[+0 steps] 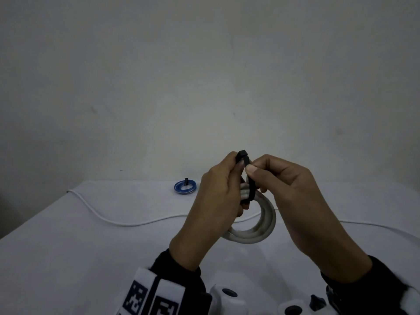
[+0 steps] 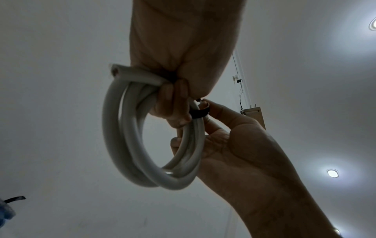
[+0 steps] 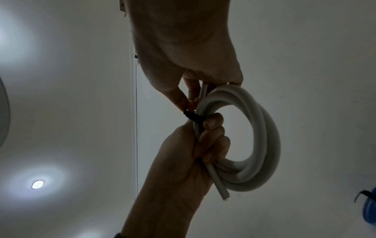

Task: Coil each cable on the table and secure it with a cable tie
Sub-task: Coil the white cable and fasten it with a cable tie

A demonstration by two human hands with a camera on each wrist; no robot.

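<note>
A thick white cable coil [image 1: 261, 226] is held up above the table between both hands. My left hand [image 1: 229, 189] grips one side of the coil, with its fingers curled through the ring [image 3: 211, 128]. A black cable tie [image 1: 247, 178] loops around the coil's strands, its square head sticking up at the top. My right hand [image 1: 255, 170] pinches the tie's strap between thumb and forefinger. In the left wrist view the tie [image 2: 200, 113] shows as a dark band on the coil [image 2: 130, 145]. A cut cable end [image 3: 221, 191] pokes out below the left hand.
A small blue cable coil [image 1: 185, 187] with a black tie on it lies at the table's far edge. A thin white cable [image 1: 127, 223] runs loose across the white table [image 1: 68, 258] behind the hands. A white device [image 1: 227, 294] sits at the near edge.
</note>
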